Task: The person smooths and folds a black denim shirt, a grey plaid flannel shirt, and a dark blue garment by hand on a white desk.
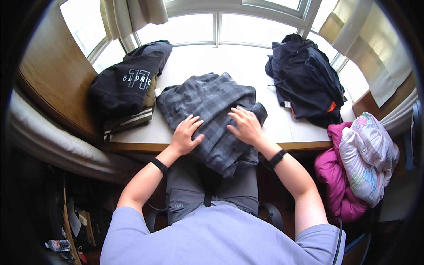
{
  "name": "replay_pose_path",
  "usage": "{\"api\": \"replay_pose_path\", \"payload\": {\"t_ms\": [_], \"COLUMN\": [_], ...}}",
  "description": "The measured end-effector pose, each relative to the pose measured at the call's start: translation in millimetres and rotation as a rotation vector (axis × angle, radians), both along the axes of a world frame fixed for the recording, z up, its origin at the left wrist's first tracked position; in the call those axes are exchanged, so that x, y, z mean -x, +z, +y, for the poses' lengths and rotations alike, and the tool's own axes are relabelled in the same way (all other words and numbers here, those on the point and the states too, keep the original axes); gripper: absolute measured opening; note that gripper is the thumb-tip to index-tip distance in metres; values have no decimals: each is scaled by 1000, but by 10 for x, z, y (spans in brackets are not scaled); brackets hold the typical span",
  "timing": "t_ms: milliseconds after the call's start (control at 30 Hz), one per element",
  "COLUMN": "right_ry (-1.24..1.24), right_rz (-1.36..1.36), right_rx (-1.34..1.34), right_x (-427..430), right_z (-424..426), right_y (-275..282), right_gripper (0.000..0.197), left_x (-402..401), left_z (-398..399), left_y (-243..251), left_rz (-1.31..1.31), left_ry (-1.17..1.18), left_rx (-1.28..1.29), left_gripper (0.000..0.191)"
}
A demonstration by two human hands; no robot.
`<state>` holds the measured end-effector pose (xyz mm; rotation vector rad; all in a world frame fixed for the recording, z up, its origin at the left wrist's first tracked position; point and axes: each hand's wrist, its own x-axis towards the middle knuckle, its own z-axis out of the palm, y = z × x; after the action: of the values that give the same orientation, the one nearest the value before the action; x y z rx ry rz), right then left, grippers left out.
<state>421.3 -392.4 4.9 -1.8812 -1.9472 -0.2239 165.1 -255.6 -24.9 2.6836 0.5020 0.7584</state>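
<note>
A grey and black plaid garment (212,99) lies crumpled on the white tabletop (218,59), its near end hanging over the front edge toward my lap. My left hand (186,135) rests on the cloth's near left side, palm down with the fingers apart. On its right side lies my right hand (245,126), also palm down, fingers spread and pointing up and left. Neither hand shows cloth pinched between its fingers. The fabric is creased around and between the hands, and its far edge is bunched.
At the left is a stack of clothes topped by a black garment (116,89) with printing. A heap of dark clothes (304,79) lies at the right. Pink and white bedding (361,165) bulges beyond the right corner. A wooden panel (56,66) borders the left side; windows and curtains (135,16) stand behind.
</note>
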Motion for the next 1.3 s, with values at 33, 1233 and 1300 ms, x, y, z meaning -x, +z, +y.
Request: {"api": "replay_pose_path", "payload": {"t_ms": [33,1233,1300], "right_ry": [-17,-46,139], "right_rz": [-61,7,49], "right_rx": [61,-16,-108], "right_x": [3,-322,-182], "right_z": [76,-881,-686], "right_y": [-110,-727,-721], "right_gripper": [57,109,110], "left_x": [1,534,590], "left_z": [-23,-74,-70], "left_y": [-24,395,444], "left_rz": [49,-243,-215], "left_ry": [39,-294,-307], "left_rx": [-63,572,632], "left_gripper": [52,24,25]}}
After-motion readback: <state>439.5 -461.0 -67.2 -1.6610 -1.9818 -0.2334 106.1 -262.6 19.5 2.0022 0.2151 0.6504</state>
